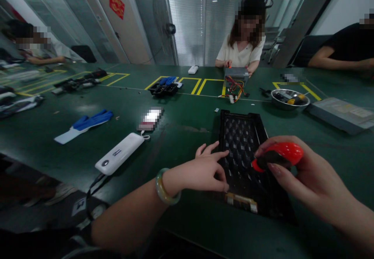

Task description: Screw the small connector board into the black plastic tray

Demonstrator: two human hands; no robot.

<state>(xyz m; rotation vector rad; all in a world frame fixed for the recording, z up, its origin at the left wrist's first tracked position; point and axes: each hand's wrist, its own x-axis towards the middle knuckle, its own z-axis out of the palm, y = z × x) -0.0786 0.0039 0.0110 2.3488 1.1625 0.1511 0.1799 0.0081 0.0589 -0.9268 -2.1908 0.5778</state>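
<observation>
A black plastic panel [242, 130] with rows of raised bumps lies on the green table in front of me. My right hand [309, 177] is closed around the red and black handle of a screwdriver [288, 153], held over the panel's right side; the tool's tip is hard to make out. My left hand [209, 169] rests at the panel's left edge with its fingers spread, and nothing shows in it. Near the panel's front end sits a small brownish strip [241, 202] with a pale end.
On the left lie a white power bank [119, 154], a phone [150, 118] and a blue-white glove [84, 126]. Farther back are a black tray [165, 87], a metal bowl [289, 98] and a grey metal case [341, 115]. A person opposite handles a grey box with wires [236, 76].
</observation>
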